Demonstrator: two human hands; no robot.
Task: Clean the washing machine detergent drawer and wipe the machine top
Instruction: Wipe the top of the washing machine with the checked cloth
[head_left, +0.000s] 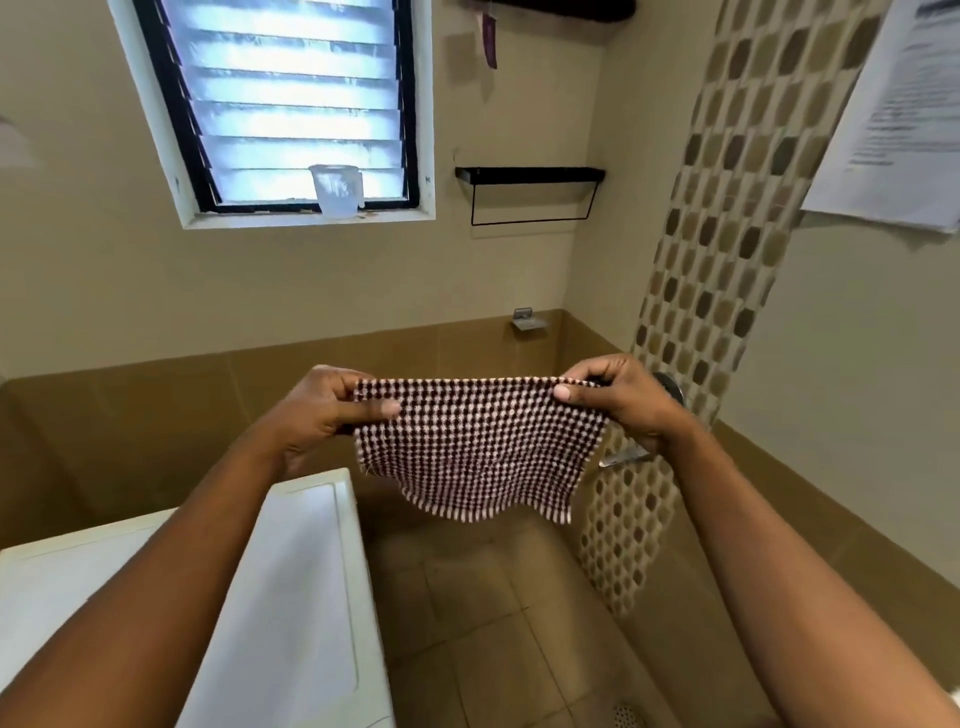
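A small square cloth of nubbly woven fabric, checked dark maroon and white (478, 447), hangs stretched in mid-air near the middle of the view, its lower edge wavy and loose. The left hand (322, 410) pinches the cloth's upper corner at 9 o'clock, thumb laid over the front of the weave; the right hand (618, 400) pinches the opposite upper corner at 3 o'clock in the same way. The smooth white washing machine top (291, 571), a flat panel with a raised rim, lies at 7 o'clock, below the left forearm and well apart from the cloth. At 11 o'clock a louvred frosted-glass window (291, 104) carries a translucent plastic cup (336, 189) on its sill. A thin black metal wall shelf (530, 174) hangs at 12 o'clock, and a strip of hexagonal mosaic tiles (727, 260) runs down the wall at 2 o'clock.
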